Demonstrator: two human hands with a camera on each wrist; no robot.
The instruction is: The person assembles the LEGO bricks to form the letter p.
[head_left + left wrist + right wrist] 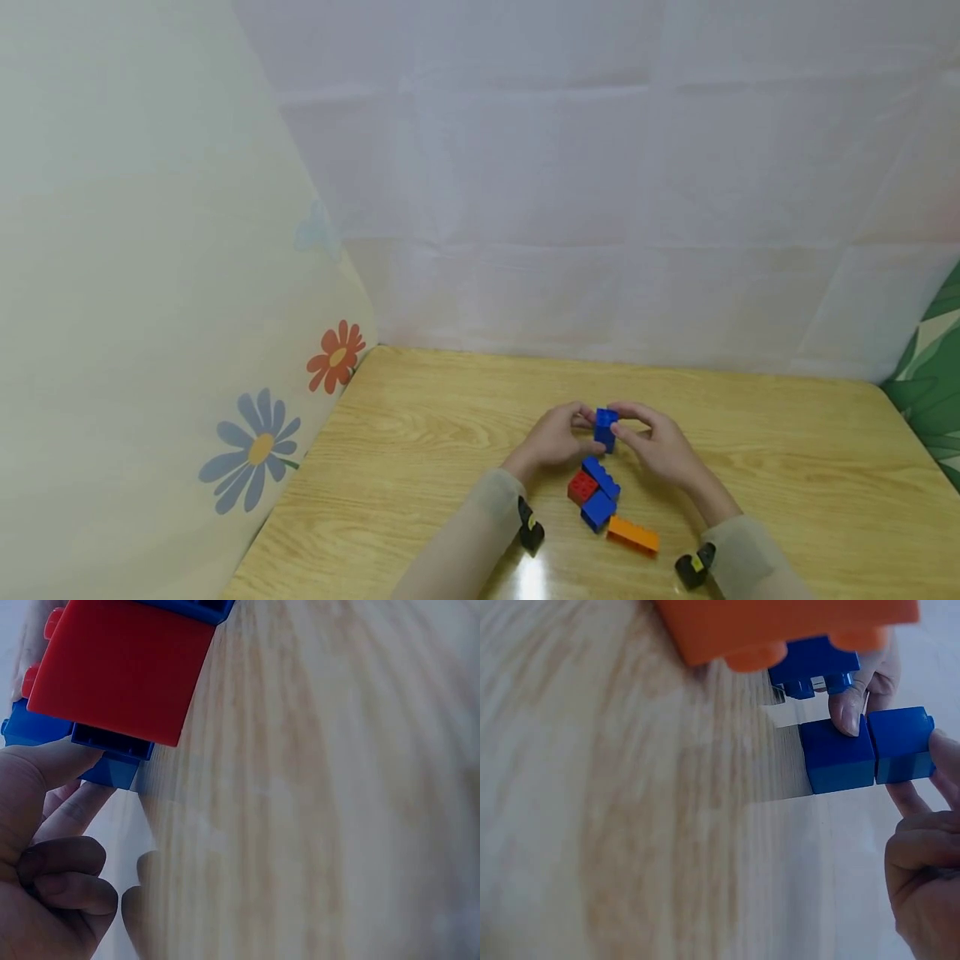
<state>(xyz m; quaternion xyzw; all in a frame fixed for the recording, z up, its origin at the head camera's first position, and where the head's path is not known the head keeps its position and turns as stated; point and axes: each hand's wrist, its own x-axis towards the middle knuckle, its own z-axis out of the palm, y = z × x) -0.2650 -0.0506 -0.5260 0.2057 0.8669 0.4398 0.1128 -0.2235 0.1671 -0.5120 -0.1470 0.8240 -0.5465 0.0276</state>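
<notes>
Blue block stack (605, 431) in a pinching grip: left hand (557, 437) low, right hand (663, 447) high.

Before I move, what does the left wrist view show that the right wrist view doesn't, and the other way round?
Only the left wrist view shows the red block, up close. Only the right wrist view shows the orange block, and only there is the right hand clear. Both show the table, part of the left hand and the blue blocks it holds.

The blue bricks (605, 438), red brick (582, 487) and orange brick (632, 535) are plain, the table (420, 417) yellow wood-grained.
</notes>
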